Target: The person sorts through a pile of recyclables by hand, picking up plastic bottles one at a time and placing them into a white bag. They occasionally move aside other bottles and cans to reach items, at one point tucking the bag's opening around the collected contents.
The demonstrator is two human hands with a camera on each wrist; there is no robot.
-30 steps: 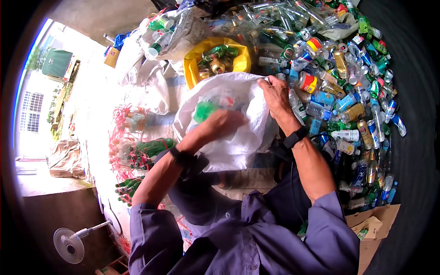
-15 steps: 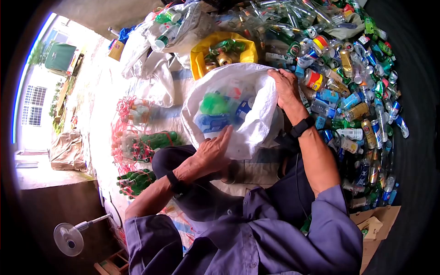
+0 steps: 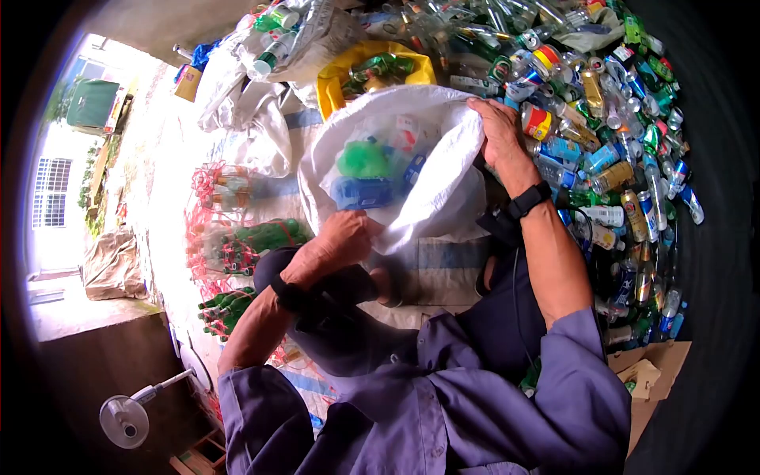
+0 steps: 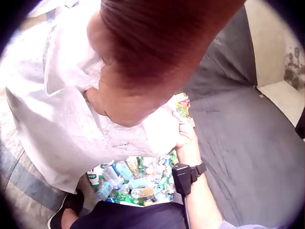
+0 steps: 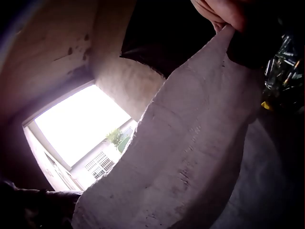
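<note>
A white woven sack (image 3: 438,170) stands in front of the person with its mouth facing up. Inside lie a green plastic bottle (image 3: 364,159), a blue-tinted one (image 3: 362,192) and other clear plastic. My right hand (image 3: 500,136) pinches the far right of the sack's rim, and in the right wrist view the edge of the cloth stretches taut from those fingers. At the near left of the rim my left hand (image 3: 348,237) grips the sack with curled fingers. The left wrist view shows the cloth (image 4: 71,129) bunched below that hand; its fingertips are mostly hidden.
A yellow bag (image 3: 336,75) with cans stands just beyond the sack. Cans and bottles (image 3: 609,166) are heaped along the right. Tied green bottles (image 3: 269,235) lie at left, near a white bag (image 3: 265,142). A fan (image 3: 124,421) is at lower left, cardboard (image 3: 657,372) at lower right.
My left hand came back out of the sack's mouth to its near rim and now grips it. The right hand keeps its hold, and the mouth is spread wider.
</note>
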